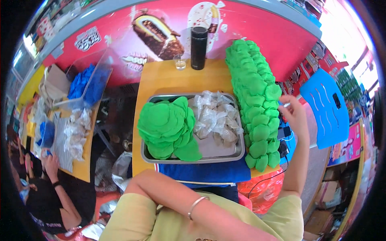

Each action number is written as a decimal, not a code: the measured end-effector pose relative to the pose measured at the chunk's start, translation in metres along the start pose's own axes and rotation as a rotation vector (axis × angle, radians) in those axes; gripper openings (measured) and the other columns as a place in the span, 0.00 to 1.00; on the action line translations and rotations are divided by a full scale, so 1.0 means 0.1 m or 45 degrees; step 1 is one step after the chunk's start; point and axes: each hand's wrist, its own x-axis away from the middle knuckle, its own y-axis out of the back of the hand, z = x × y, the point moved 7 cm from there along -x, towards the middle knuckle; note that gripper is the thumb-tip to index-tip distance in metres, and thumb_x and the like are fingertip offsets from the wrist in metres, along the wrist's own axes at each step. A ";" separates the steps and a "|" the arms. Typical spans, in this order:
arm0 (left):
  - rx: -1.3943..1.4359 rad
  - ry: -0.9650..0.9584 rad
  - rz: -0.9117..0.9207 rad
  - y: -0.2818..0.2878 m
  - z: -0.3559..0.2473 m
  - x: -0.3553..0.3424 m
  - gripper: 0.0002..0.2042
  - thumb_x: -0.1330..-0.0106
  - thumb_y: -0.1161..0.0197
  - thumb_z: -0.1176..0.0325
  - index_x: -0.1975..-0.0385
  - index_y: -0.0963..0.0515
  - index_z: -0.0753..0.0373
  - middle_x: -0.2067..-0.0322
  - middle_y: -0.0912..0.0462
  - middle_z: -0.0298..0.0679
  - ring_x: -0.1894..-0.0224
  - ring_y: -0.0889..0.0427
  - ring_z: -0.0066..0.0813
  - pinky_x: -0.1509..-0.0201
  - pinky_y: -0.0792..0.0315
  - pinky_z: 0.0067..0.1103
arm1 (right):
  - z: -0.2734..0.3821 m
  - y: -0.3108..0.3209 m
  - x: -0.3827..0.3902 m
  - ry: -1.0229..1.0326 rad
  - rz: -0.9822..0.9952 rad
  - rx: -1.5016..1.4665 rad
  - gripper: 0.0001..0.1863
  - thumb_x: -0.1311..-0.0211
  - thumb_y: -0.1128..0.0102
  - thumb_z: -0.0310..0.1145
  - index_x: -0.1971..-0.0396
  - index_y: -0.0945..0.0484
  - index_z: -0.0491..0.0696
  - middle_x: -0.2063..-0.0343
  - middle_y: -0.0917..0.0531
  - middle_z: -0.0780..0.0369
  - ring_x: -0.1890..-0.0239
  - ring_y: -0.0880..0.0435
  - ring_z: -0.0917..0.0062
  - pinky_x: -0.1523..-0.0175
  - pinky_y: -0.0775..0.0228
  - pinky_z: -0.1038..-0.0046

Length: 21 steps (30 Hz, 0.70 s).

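My right hand (294, 114) is at the right side of a long heap of overlapping green rounded pieces (255, 94), its fingers bent in against them. A silvery ring-like band shows at the fingers; whether a green piece is pinched there is hidden. My left forearm (173, 193), with a silver bangle, crosses my body towards the lower right, and its hand is out of view. Before me a metal tray (193, 160) holds a pile of thin, flat green rounds (165, 124). Beside that pile lie several knotted clear plastic bags (213, 114) with pale contents.
A black flask (199, 48) and a small clear cup (179, 63) stand at the table's back. Blue cloth (209, 172) hangs at the near edge, above a red plastic bag (263, 190). A blue chair (327, 108) stands right. Another person's hand (50, 166) works at the left table.
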 end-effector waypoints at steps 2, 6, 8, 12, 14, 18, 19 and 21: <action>-0.095 0.012 0.027 -0.29 0.40 -0.10 0.13 0.37 0.49 0.63 0.74 0.26 0.68 0.68 0.24 0.47 0.63 0.25 0.42 0.60 0.31 0.32 | 0.22 -0.07 0.18 0.076 0.183 0.031 0.13 0.50 0.39 0.25 0.62 0.24 0.45 0.67 0.21 0.63 0.73 0.25 0.81 0.70 0.33 0.79; -0.203 0.080 0.126 -0.75 0.88 -0.18 0.13 0.37 0.48 0.63 0.74 0.26 0.68 0.69 0.24 0.47 0.64 0.25 0.42 0.61 0.31 0.32 | 0.48 -0.10 0.37 0.077 0.350 0.070 0.15 0.52 0.38 0.25 0.61 0.24 0.45 0.68 0.21 0.63 0.75 0.25 0.80 0.71 0.32 0.78; -0.251 0.122 0.187 -0.87 1.04 -0.25 0.13 0.37 0.48 0.63 0.74 0.26 0.68 0.69 0.24 0.47 0.64 0.25 0.43 0.61 0.31 0.32 | 0.60 -0.05 0.42 0.075 0.337 0.065 0.15 0.53 0.38 0.25 0.61 0.24 0.45 0.68 0.21 0.63 0.74 0.24 0.80 0.71 0.32 0.78; -0.344 0.202 0.306 -1.02 0.93 -0.24 0.12 0.38 0.48 0.64 0.74 0.26 0.67 0.69 0.23 0.47 0.64 0.25 0.43 0.61 0.31 0.32 | 0.75 -0.06 0.52 0.142 0.375 0.075 0.16 0.53 0.38 0.26 0.60 0.24 0.45 0.69 0.21 0.62 0.73 0.23 0.79 0.71 0.31 0.78; -0.401 0.233 0.357 -1.03 0.84 -0.25 0.12 0.38 0.48 0.64 0.74 0.26 0.67 0.70 0.23 0.47 0.64 0.25 0.43 0.62 0.31 0.32 | 0.82 -0.10 0.56 0.146 0.407 0.063 0.16 0.52 0.38 0.26 0.60 0.24 0.45 0.69 0.21 0.62 0.72 0.22 0.79 0.70 0.31 0.78; -0.521 0.292 0.449 -1.25 1.16 -0.35 0.12 0.38 0.48 0.64 0.74 0.26 0.67 0.70 0.23 0.47 0.65 0.24 0.43 0.62 0.31 0.32 | 1.02 -0.16 0.64 0.209 0.471 0.049 0.18 0.52 0.38 0.27 0.58 0.25 0.46 0.69 0.21 0.61 0.71 0.21 0.78 0.69 0.30 0.77; -0.550 0.307 0.461 -1.44 1.52 -0.41 0.12 0.38 0.48 0.64 0.74 0.26 0.67 0.70 0.23 0.47 0.65 0.24 0.43 0.62 0.31 0.32 | 1.02 -0.20 0.66 0.210 0.484 0.050 0.18 0.52 0.38 0.27 0.58 0.25 0.46 0.69 0.21 0.61 0.71 0.21 0.78 0.69 0.30 0.77; -0.606 0.350 0.513 -1.35 1.30 -0.39 0.12 0.39 0.48 0.64 0.74 0.26 0.67 0.70 0.23 0.47 0.65 0.24 0.43 0.62 0.31 0.32 | 1.04 -0.20 0.72 0.218 0.550 0.004 0.18 0.52 0.38 0.27 0.57 0.26 0.46 0.69 0.21 0.61 0.71 0.21 0.77 0.68 0.30 0.76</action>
